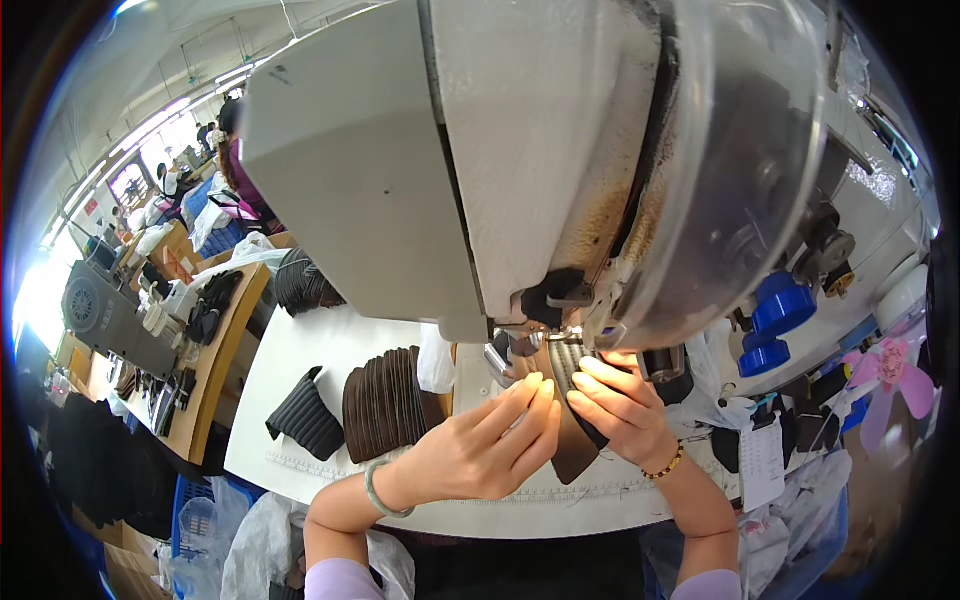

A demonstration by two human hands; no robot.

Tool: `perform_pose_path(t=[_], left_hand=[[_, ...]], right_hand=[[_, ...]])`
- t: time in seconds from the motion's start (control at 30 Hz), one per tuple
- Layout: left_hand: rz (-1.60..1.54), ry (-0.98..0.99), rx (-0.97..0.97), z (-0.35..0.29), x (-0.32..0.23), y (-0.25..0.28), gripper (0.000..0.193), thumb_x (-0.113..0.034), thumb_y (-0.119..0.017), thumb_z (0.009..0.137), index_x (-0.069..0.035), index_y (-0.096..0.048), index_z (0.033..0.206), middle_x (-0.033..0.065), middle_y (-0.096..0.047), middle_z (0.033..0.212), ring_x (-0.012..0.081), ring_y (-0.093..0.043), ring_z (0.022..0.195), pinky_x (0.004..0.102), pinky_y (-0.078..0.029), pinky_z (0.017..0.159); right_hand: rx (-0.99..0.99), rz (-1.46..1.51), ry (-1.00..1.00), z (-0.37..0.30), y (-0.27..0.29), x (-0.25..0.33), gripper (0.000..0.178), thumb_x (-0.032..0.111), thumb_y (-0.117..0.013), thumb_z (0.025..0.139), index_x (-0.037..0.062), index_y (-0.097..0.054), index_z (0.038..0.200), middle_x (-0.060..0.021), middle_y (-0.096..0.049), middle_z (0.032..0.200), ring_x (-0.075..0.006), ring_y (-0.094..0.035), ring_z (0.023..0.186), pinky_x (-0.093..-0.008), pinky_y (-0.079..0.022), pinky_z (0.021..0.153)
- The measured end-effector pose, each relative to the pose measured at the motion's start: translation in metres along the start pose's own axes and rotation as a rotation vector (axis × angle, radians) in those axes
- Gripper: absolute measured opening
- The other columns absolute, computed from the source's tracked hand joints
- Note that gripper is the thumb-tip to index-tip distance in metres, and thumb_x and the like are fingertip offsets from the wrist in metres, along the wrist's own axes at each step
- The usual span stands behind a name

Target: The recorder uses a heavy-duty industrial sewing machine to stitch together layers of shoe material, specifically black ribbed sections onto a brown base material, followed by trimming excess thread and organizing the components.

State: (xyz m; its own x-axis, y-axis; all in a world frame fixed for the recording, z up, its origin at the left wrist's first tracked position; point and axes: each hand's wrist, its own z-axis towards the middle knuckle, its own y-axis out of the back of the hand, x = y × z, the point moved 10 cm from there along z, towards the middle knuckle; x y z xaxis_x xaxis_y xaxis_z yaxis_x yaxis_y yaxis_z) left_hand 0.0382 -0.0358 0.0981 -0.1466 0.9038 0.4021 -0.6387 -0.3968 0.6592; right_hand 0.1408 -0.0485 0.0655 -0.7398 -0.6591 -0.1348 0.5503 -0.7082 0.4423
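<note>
A large white sewing machine [360, 170] fills the upper middle, its needle area just beyond my fingertips. Beneath it lies a curved brown fabric piece [574, 450] with a dark, ribbed strip along it. My left hand [490, 440] is closed, thumb and fingers pinched together at the piece's left edge; what lies between the fingertips is mostly hidden. On the other side, my right hand [628, 408] has its fingers bent and pressed on the dark strip close to the needle area. The stitching point itself is partly covered by the machine.
Left of my hands stand a stack of brown ribbed pieces [388, 402] and a black ribbed piece [308, 418]. Another dark stack [304, 284] sits farther back on the white table [290, 350]. Blue knobs [782, 305] and a pink flower-shaped fan [890, 365] are at right.
</note>
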Motion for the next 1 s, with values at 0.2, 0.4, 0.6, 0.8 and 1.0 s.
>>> perform_pose_path(t=[0.2,0.4,0.6,0.8,1.0], left_hand=[[-0.046,0.028,-0.012,0.002,0.007,-0.001,0.032,-0.007,-0.063,0.065,0.006,-0.065,0.094,0.0140,-0.066,0.098,0.0270,-0.068,0.096,0.0284,-0.059,0.074],[-0.123,0.075,-0.025,-0.005,0.026,-0.011,0.034,-0.008,-0.062,0.065,0.005,-0.061,0.096,0.0139,-0.062,0.101,0.0268,-0.063,0.101,0.0302,-0.056,0.080],[-0.114,0.106,-0.072,-0.004,0.025,-0.005,0.035,-0.003,-0.066,0.062,0.003,-0.066,0.097,0.0135,-0.067,0.101,0.0260,-0.068,0.092,0.0297,-0.058,0.073],[-0.126,0.133,-0.105,-0.006,0.029,-0.007,0.036,-0.003,-0.066,0.062,0.002,-0.067,0.097,0.0123,-0.067,0.101,0.0234,-0.068,0.089,0.0276,-0.056,0.065],[-0.173,0.157,-0.098,-0.015,0.042,-0.018,0.035,-0.008,-0.064,0.065,0.001,-0.063,0.099,0.0110,-0.058,0.100,0.0267,-0.064,0.097,0.0328,-0.057,0.078]], right_hand=[[0.012,0.022,-0.055,-0.002,0.000,-0.004,0.023,0.010,-0.066,0.082,0.0036,-0.067,0.104,-0.0083,-0.064,0.112,-0.0287,-0.062,0.107,-0.0463,-0.050,0.090],[0.016,-0.015,-0.134,0.000,-0.008,-0.012,0.024,0.008,-0.065,0.082,0.0034,-0.067,0.106,-0.0082,-0.064,0.112,-0.0297,-0.062,0.107,-0.0472,-0.048,0.090],[0.009,0.020,-0.111,0.002,-0.004,-0.010,0.024,0.002,-0.062,0.080,0.0029,-0.068,0.103,-0.0083,-0.063,0.112,-0.0309,-0.062,0.106,-0.0482,-0.048,0.088],[0.046,0.010,-0.085,0.007,-0.005,-0.009,0.027,0.001,-0.062,0.076,0.0013,-0.068,0.103,-0.0090,-0.063,0.111,-0.0315,-0.062,0.107,-0.0488,-0.047,0.090],[0.003,-0.035,-0.136,0.014,-0.008,-0.014,0.035,-0.001,-0.072,0.069,0.0038,-0.071,0.104,-0.0008,-0.060,0.103,-0.0209,-0.059,0.092,-0.0411,-0.039,0.081]])
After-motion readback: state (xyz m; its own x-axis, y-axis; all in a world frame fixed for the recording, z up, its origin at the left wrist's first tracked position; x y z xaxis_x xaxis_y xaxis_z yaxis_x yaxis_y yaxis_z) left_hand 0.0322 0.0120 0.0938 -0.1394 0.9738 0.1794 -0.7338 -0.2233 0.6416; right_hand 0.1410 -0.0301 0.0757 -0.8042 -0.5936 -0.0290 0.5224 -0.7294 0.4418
